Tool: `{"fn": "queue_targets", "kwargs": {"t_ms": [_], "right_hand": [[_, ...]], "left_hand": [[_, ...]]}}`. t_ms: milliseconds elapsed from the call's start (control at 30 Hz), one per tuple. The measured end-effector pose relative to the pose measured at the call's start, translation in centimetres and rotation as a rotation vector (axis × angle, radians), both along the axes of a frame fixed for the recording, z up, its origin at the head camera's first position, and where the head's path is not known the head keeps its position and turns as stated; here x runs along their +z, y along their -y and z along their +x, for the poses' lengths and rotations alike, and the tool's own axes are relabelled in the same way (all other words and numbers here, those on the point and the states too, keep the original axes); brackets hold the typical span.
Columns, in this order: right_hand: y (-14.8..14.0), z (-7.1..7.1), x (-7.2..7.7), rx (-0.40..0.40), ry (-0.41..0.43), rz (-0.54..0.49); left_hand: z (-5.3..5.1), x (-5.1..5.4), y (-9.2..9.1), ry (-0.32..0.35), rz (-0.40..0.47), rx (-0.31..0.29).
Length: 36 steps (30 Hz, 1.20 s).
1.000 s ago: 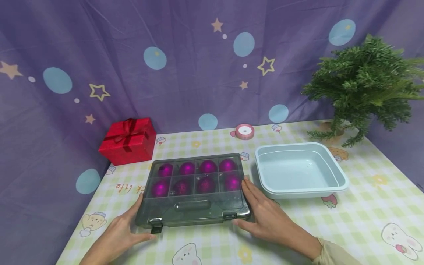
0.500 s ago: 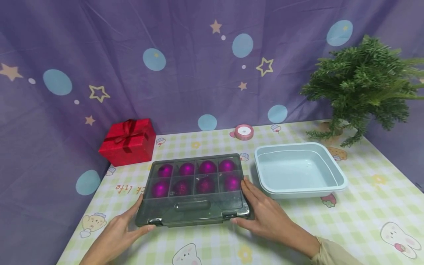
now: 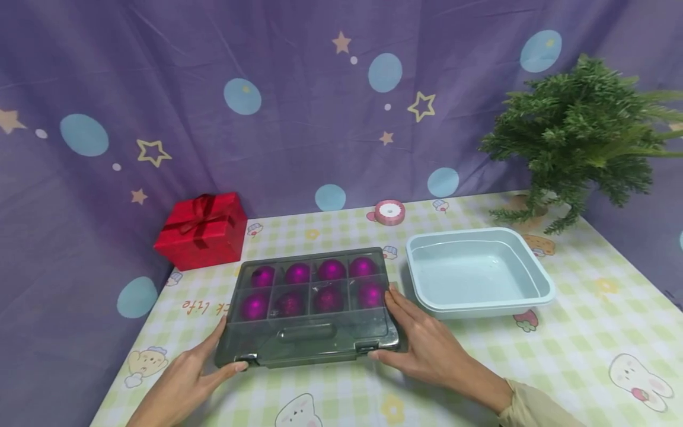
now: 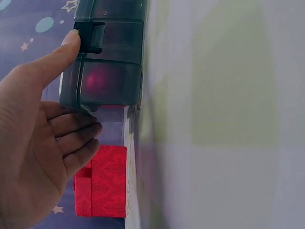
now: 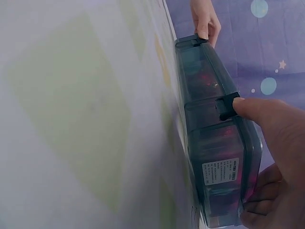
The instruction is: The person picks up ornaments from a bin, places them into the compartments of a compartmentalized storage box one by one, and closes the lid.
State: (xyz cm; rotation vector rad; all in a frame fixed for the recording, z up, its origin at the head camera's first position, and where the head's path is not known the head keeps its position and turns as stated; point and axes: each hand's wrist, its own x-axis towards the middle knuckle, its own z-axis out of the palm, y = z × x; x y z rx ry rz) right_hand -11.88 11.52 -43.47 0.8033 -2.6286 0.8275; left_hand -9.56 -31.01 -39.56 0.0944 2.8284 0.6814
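A dark translucent plastic organizer box [image 3: 306,332] lies on the table, its lid down. Several shiny purple baubles [image 3: 331,270] show through the lid, each in its own compartment. My left hand [image 3: 184,370] holds the box's front left corner. Its thumb presses the left latch [image 4: 93,38], which lies flat against the front, and its fingers lie by the left side. My right hand [image 3: 429,344] holds the front right corner, thumb on the right latch [image 5: 228,107] and fingers along the right side. A printed label [image 5: 220,171] shows on the box's front.
Close to the box's right stands a pale blue plastic basin [image 3: 480,302]. A red gift box [image 3: 205,231] with a bow sits back left, a pink ribbon roll [image 3: 389,213] at the back edge. An artificial fir tree [image 3: 571,124] rises at the back right before the purple curtain [image 3: 299,148].
The left latch, hanging out from the front a second ago, now lies flat under my left thumb. My right hand keeps its place; the view has shifted slightly.
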Motion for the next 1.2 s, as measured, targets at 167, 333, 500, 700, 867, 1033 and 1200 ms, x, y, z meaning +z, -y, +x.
{"fn": "queue_targets", "kwargs": {"t_ms": [167,333,500,700,867,1033,1200], "right_hand": [[0.2,-0.1,0.1,-0.019,0.023,-0.008],[0.3,0.0,0.2,-0.047,0.06,-0.017],[0.3,-0.1,0.3,-0.051,0.078,-0.022],[0.0,0.1,0.7,-0.015,0.217,-0.048],[-0.4,0.2,1.5,0.031,0.381,-0.076],[-0.7,0.2,2.9,0.057,0.388,-0.114],[-1.2,0.2,4.8,0.087,0.338,-0.144]], "left_hand": [[0.0,0.1,0.1,0.002,0.016,0.004],[-0.1,0.1,0.0,-0.008,0.034,0.009],[-0.4,-0.1,0.2,-0.03,0.035,0.009],[-0.8,0.1,0.3,-0.041,0.022,0.018],[-0.8,0.5,0.5,-0.065,-0.002,0.001],[-1.2,1.7,0.4,-0.075,0.002,-0.018],[-1.7,3.8,0.3,-0.168,0.025,-0.058]]}}
